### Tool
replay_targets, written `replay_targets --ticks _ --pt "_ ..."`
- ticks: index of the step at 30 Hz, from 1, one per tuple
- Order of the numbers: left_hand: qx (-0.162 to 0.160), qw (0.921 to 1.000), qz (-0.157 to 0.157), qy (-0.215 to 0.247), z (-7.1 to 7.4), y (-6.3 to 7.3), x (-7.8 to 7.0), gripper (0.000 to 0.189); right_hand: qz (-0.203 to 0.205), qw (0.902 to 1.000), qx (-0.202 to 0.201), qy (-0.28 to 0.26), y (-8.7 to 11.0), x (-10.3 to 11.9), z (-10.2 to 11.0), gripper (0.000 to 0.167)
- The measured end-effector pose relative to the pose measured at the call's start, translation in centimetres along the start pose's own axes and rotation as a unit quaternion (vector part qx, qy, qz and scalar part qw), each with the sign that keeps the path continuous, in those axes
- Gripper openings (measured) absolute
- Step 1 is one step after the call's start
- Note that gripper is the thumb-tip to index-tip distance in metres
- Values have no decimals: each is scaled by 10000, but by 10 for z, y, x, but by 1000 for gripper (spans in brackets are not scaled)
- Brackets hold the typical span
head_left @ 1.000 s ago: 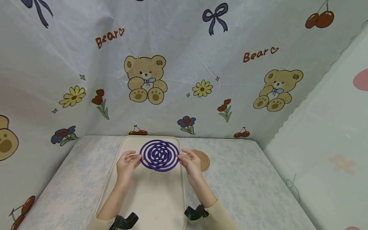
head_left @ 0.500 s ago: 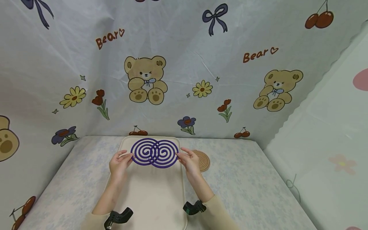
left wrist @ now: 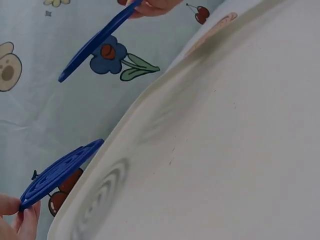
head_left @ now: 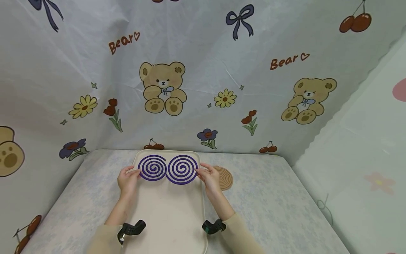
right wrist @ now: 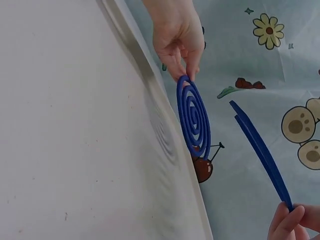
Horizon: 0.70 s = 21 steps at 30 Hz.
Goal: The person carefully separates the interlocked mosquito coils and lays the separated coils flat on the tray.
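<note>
Two flat blue-purple mosquito coils hang side by side over the far end of the cream tray (head_left: 168, 215). My left hand (head_left: 127, 180) pinches the outer ring of the left coil (head_left: 154, 168) between thumb and fingers. The outer edge of the right coil (head_left: 183, 169) is pinched by my right hand (head_left: 210, 179). In the head view their inner edges lie right at each other. Seen from the left wrist, a gap parts the near coil (left wrist: 60, 172) from the far coil (left wrist: 95, 46), and both are tilted above the tray, casting spiral shadows on it.
A brown spiral disc (head_left: 226, 178) lies on the pale marbled table (head_left: 269, 201) right of the tray, partly behind my right hand. A printed bear-pattern cloth (head_left: 190, 70) hangs behind the table. Black wrist cameras sit at both cuffs.
The two coils were nested as one, then half overlapped, and are now separated side by side. My left hand has moved left with its coil; the right hand has hardly moved.
</note>
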State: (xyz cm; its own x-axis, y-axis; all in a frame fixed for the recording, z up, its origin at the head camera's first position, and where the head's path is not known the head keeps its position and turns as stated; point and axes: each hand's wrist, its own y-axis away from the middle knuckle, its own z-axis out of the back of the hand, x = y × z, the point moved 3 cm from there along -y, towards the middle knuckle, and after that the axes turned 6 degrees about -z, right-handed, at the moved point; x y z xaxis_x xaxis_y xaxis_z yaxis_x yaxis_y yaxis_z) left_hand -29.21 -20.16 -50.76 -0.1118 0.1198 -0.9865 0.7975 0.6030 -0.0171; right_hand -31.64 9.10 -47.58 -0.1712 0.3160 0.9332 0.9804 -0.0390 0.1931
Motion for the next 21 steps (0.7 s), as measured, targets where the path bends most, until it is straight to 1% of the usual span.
replay_targets --ticks 3,5,10,13,17,21 --pt "-93 9997 20 -232 3 -6 5 34 23 10000 -84 37 -3 -4 0 40" --pt "-118 9996 42 -234 4 -8 7 34 51 9999 -92 87 -3 -5 1 43" --pt "4 9997 26 -247 2 -7 9 35 76 9997 -173 141 -7 -6 3 43" --pt "54 9992 55 -402 3 -6 11 35 35 9997 -218 134 -12 -8 3 41" --pt "39 9984 96 -556 4 -5 16 35 38 9998 -184 109 -20 -11 1 41" --pt "0 9966 52 -824 5 -6 19 35 54 9999 -113 116 -27 -14 -3 40"
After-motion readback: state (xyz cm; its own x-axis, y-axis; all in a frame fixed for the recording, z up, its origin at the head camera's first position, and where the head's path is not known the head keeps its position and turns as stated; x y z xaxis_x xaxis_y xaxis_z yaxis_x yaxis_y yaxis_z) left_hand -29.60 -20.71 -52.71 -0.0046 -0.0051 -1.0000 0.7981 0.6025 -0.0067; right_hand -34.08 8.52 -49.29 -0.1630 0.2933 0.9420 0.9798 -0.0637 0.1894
